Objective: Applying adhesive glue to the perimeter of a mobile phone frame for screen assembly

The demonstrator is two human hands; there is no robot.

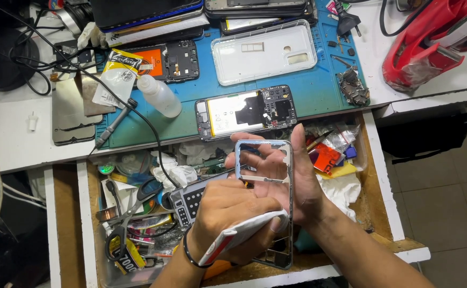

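"How far along was it?"

"Opened phone lay stripped on the blue mat. Right hand gripped the bare frame over the drawer; left hand, fingers curled tight, rubbed it with a white pad."

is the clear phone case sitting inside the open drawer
No, the clear phone case lies on the blue mat up on the bench, above the open drawer.
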